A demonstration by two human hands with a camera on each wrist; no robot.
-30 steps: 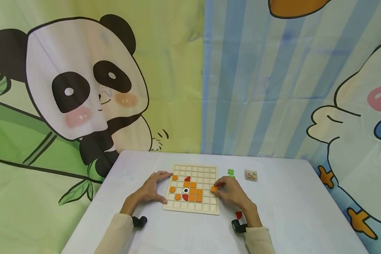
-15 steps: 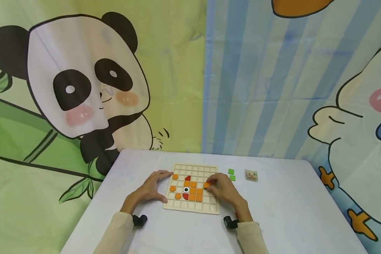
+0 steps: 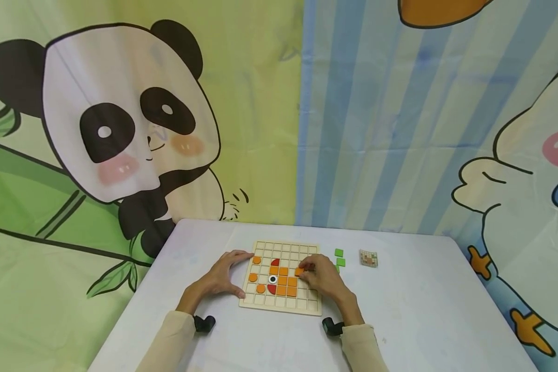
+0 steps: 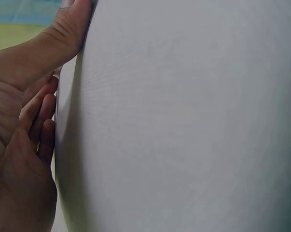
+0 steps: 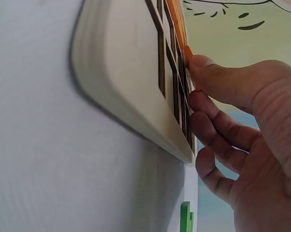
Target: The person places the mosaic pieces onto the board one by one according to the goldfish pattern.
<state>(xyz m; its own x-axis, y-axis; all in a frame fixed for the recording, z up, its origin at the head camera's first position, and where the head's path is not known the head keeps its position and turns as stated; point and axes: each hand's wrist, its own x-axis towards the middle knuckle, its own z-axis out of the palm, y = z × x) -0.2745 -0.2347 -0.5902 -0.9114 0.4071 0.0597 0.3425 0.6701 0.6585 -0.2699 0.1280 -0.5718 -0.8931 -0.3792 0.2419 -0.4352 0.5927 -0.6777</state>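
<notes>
A square wooden grid board lies on the white table. My right hand pinches an orange square tile between thumb and fingers over the board's right half; the right wrist view shows the tile's edge at the fingertips. With thumb and fingers spread, my left hand touches the board's left edge. On the grid sit several orange squares, a round eye tile, a red quarter-round tile, another red tile below, and three orange round tiles at the left.
Several green square tiles lie just right of the board. Farther right is a small patterned card. A printed curtain with a panda hangs behind the table's back edge.
My right hand has carried the orange tile leftward from the board's right edge to beside the orange squares. My left hand has stayed at the board's edge.
</notes>
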